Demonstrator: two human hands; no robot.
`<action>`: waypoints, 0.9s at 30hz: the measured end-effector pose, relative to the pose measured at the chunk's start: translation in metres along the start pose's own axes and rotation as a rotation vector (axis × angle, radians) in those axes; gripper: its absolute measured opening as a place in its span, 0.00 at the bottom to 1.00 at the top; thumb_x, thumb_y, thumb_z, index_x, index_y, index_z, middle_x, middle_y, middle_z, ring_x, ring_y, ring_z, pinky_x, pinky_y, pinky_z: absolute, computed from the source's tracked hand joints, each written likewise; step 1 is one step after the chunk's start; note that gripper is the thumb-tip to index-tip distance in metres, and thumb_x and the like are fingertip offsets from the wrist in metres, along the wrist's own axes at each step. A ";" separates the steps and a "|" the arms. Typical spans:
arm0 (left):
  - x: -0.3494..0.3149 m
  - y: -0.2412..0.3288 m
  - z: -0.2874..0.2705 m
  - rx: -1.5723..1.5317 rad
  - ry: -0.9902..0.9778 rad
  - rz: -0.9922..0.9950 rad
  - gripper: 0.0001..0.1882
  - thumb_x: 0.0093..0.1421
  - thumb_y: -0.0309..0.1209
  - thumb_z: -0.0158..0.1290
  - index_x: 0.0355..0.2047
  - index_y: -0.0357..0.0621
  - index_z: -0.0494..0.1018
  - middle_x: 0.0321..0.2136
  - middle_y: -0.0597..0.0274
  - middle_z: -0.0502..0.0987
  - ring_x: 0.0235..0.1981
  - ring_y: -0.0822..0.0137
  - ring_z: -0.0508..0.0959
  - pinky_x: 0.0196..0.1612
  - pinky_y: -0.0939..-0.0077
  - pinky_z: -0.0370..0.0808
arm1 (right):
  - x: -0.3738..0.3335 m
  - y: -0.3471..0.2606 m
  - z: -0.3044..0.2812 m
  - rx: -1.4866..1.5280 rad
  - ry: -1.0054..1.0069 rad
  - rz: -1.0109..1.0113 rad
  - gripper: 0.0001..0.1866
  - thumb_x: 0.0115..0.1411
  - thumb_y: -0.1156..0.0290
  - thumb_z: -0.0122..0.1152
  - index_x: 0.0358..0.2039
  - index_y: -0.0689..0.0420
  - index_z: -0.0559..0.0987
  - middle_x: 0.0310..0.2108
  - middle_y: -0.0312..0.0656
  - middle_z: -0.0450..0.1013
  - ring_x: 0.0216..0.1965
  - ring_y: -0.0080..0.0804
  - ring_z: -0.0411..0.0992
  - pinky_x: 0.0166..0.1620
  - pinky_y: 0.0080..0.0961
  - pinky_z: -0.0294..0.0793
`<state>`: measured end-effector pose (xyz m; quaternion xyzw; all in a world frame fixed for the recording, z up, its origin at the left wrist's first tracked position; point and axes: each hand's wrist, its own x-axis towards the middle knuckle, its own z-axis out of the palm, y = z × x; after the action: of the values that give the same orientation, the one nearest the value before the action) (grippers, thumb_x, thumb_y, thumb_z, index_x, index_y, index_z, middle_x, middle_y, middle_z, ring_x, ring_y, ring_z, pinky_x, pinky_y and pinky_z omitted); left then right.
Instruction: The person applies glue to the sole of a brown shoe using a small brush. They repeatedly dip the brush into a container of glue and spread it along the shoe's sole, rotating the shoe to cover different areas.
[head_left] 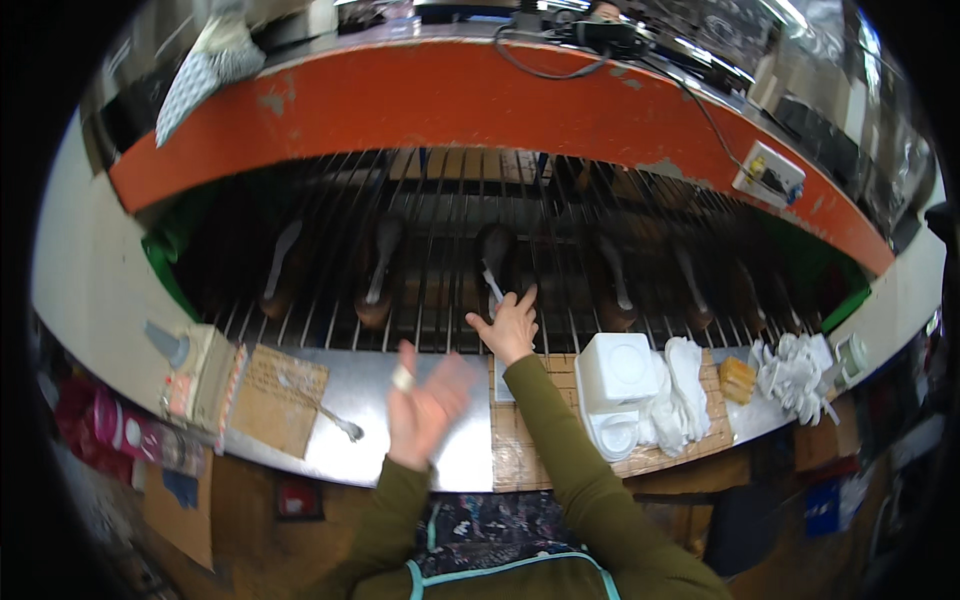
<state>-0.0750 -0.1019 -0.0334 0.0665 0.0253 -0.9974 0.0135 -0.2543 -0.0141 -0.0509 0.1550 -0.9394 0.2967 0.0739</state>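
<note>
My right hand [512, 327] reaches forward over the metal rods, fingers spread. Its fingertips are at the near end of a thin white strip [492, 283] on a dark rounded piece [496, 243]; whether they touch it I cannot tell. Closer to me, my left hand [428, 405] hovers above the metal ledge, palm turned up and fingers apart. It is blurred by motion, holds nothing visible and has a white wrap [402, 379] on one finger. Similar long dark pieces with pale grey strips lie along the rods, such as one brown-ended piece [373, 312] on the left.
An orange beam [400, 95] spans the far side. On the near ledge are cardboard [280, 405], a small metal-ended tool [348, 428], a white plastic container [617, 372], white gloves [685, 385], a yellowish block [737, 380] and a beige box [195, 370].
</note>
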 end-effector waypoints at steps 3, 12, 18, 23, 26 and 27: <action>-0.053 -0.046 -0.023 0.454 0.087 -0.110 0.31 0.67 0.48 0.38 0.67 0.58 0.46 0.57 0.32 0.60 0.55 0.36 0.67 0.53 0.42 0.69 | 0.025 0.004 0.027 0.002 -0.059 -0.037 0.36 0.41 0.59 0.73 0.45 0.66 0.67 0.63 0.72 0.40 0.44 0.66 0.70 0.46 0.48 0.73; -0.072 -0.053 -0.031 0.631 -0.039 -0.321 0.36 0.65 0.51 0.40 0.66 0.44 0.48 0.58 0.38 0.62 0.57 0.46 0.68 0.59 0.56 0.65 | 0.048 -0.006 -0.079 0.225 0.044 0.007 0.33 0.38 0.51 0.66 0.41 0.61 0.72 0.44 0.55 0.70 0.39 0.54 0.73 0.42 0.44 0.73; -0.029 -0.053 -0.008 0.525 -0.207 -0.301 0.50 0.54 0.60 0.53 0.66 0.44 0.45 0.63 0.34 0.50 0.63 0.39 0.56 0.59 0.38 0.61 | -0.041 0.022 -0.178 0.956 -0.197 -0.078 0.21 0.43 0.64 0.66 0.31 0.56 0.65 0.40 0.41 0.69 0.36 0.21 0.69 0.38 0.21 0.68; -0.049 -0.066 -0.007 0.390 -0.295 -0.362 0.62 0.37 0.55 0.69 0.66 0.49 0.47 0.66 0.52 0.51 0.65 0.48 0.53 0.63 0.38 0.53 | -0.124 0.021 -0.234 1.086 -0.348 -0.136 0.42 0.33 0.63 0.67 0.53 0.63 0.67 0.43 0.38 0.67 0.34 0.20 0.66 0.41 0.19 0.67; -0.079 -0.088 -0.034 0.526 -0.221 -0.208 0.60 0.33 0.55 0.69 0.65 0.54 0.53 0.65 0.59 0.55 0.64 0.52 0.57 0.63 0.38 0.54 | -0.159 0.048 -0.243 0.834 -0.409 -0.161 0.44 0.39 0.57 0.68 0.56 0.65 0.65 0.40 0.37 0.67 0.33 0.23 0.67 0.48 0.21 0.68; -0.087 -0.093 -0.047 0.508 -0.161 -0.238 0.58 0.32 0.54 0.70 0.64 0.56 0.56 0.65 0.66 0.55 0.64 0.57 0.56 0.64 0.43 0.53 | -0.168 0.064 -0.236 0.888 -0.344 -0.154 0.38 0.47 0.55 0.66 0.54 0.65 0.67 0.37 0.37 0.68 0.33 0.23 0.66 0.44 0.21 0.68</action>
<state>0.0147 -0.0047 -0.0634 -0.0150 -0.2187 -0.9684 -0.1188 -0.1063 0.2142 0.0685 0.2877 -0.7063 0.6328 -0.1341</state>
